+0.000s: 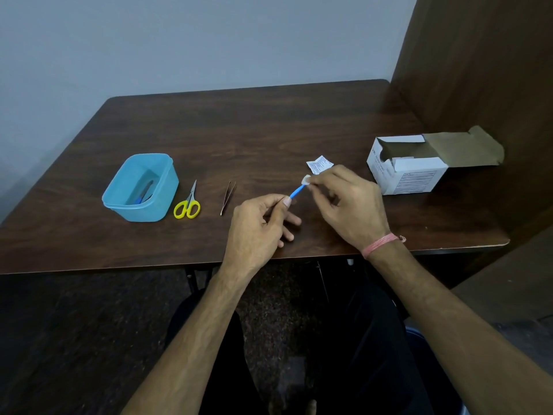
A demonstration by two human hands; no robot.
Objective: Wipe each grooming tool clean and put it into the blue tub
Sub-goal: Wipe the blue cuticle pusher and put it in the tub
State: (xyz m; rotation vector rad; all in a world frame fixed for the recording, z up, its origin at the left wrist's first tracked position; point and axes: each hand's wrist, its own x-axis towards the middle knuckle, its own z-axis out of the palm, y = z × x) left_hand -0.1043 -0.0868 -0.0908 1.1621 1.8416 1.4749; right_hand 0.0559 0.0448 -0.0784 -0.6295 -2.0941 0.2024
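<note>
The left hand (257,226) pinches the blue-handled tool (296,191) steady while the right hand (344,202) pinches a small wipe (307,178) around its tip above the table (269,130); best drawn along its whole length before going in the blue tub (140,187) far left.

over the dark tabletop (269,124) the left hand (257,226) pinches a blue-handled tool (296,191), while the right hand (347,202) presses a white wipe (306,179) on its tip. at nine o'clock from the hands lie tweezers (228,197), yellow scissors (188,203) and the blue tub (140,187); an open white box (419,166) sits at two o'clock.
</note>
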